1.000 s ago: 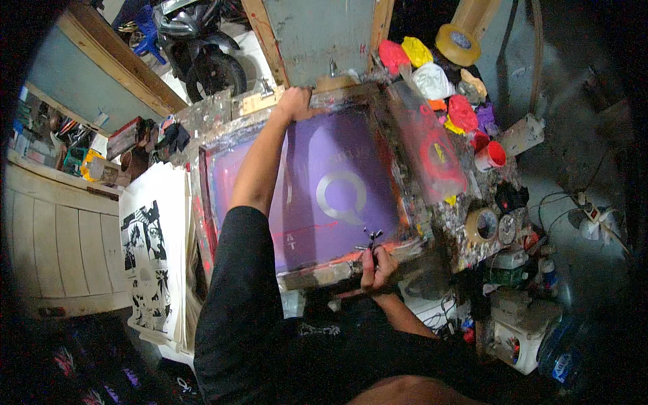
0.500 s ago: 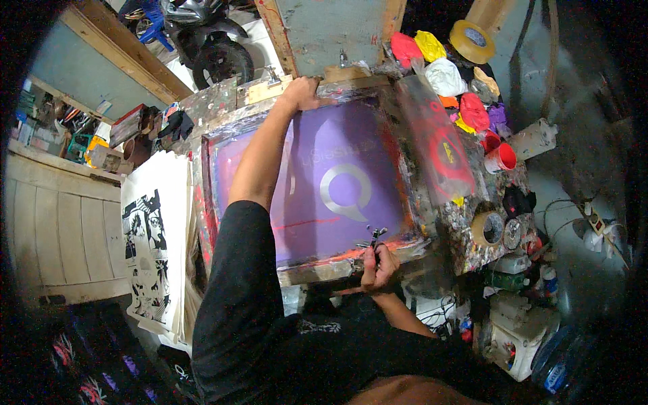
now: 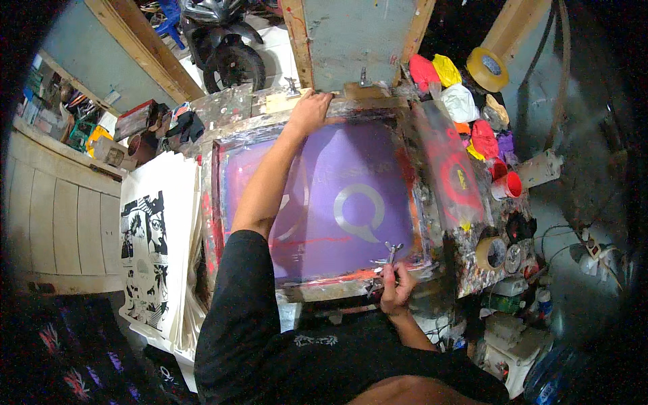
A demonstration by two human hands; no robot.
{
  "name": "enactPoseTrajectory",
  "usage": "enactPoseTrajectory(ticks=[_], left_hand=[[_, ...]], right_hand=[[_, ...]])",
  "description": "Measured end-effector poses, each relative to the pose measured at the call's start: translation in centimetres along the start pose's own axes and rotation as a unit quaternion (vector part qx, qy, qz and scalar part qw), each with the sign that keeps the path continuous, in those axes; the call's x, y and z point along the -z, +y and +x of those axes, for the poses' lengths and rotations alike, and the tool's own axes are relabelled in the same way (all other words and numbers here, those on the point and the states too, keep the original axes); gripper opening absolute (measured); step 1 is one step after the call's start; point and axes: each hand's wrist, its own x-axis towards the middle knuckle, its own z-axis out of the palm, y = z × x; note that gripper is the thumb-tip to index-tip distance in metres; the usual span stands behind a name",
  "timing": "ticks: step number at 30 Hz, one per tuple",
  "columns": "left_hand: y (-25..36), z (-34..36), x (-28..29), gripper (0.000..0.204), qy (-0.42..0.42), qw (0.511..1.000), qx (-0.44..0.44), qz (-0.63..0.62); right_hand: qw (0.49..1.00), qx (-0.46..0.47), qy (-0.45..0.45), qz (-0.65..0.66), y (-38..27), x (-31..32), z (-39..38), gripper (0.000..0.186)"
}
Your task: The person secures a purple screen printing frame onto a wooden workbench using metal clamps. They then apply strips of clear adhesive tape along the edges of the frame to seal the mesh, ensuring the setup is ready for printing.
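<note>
A screen printing frame (image 3: 344, 278) with purple mesh (image 3: 324, 233) lies flat on the bench in front of me. A pale ring with a tail shows on its mesh. My left hand (image 3: 310, 113) reaches across to the far rail, its fingers curled over that edge beside a wooden block (image 3: 282, 102); the fingertips are partly hidden. Close to the near rail, my right hand (image 3: 397, 289) is closed on a small metal clamp with wing-like arms (image 3: 389, 254), which sticks up from between thumb and fingers. Other metal clamps (image 3: 363, 77) stand along the far edge.
Stacked paper sheets (image 3: 179, 236) with black prints sit at the left. On the right are a rolled clear sheet (image 3: 449, 169), colourful bags (image 3: 460, 101), a red cup (image 3: 507, 185) and tape rolls (image 3: 491, 253). A motorcycle (image 3: 233, 64) stands beyond the bench.
The view has shifted, so the bench appears lower and further right. My left hand's fingers, flatter on the far rail before, are now more curled. My right hand still holds the metal clamp.
</note>
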Motion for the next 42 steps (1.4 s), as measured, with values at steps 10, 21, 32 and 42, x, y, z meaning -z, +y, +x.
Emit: enactPoseTrajectory(ticks=[10, 21, 32, 42], left_hand=[[-1.0, 1.1, -0.7, 0.066, -0.035, 0.999, -0.009, 0.016], [-1.1, 2.1, 1.0, 0.059, -0.141, 0.989, -0.027, 0.02], [0.5, -0.4, 0.7, 0.065, 0.022, 0.998, -0.011, 0.057], [-3.0, -0.3, -2.0, 0.086, -0.002, 0.999, 0.02, 0.034]], right_hand=[[0.995, 0.028, -0.086, -0.047, -3.8, 1.8, 9.5, 0.029], [0.995, 0.034, -0.097, -0.013, -5.7, -2.0, 17.2, 0.035], [0.976, 0.081, -0.13, -0.158, -4.7, -9.9, 30.2, 0.042], [0.966, 0.049, -0.205, -0.151, -4.5, -18.6, 39.3, 0.042]])
